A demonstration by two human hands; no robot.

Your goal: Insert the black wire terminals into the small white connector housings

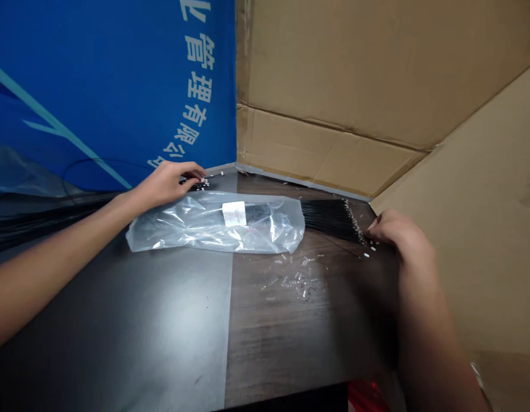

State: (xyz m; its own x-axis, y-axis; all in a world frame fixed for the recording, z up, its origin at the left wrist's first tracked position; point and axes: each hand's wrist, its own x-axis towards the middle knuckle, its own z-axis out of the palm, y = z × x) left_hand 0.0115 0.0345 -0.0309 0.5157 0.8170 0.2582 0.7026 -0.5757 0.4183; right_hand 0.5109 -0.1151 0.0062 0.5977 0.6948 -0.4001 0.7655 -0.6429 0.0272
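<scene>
A clear plastic bag (213, 223) with a white label (234, 213) lies across the dark table (162, 332). A bundle of thin black wires (329, 218) sticks out of its right end, each tipped with a small clear cap. My right hand (398, 234) is at those tips, fingers curled and pinched on the wire ends. My left hand (168, 183) lies at the far left behind the bag, fingers closed on a few black wires with white tips (200, 184).
Loose clear caps (297, 280) are scattered on the table in front of the bag. A blue banner (110, 86) stands behind on the left, cardboard walls (355, 86) behind and to the right. More black wires (33, 220) trail off left.
</scene>
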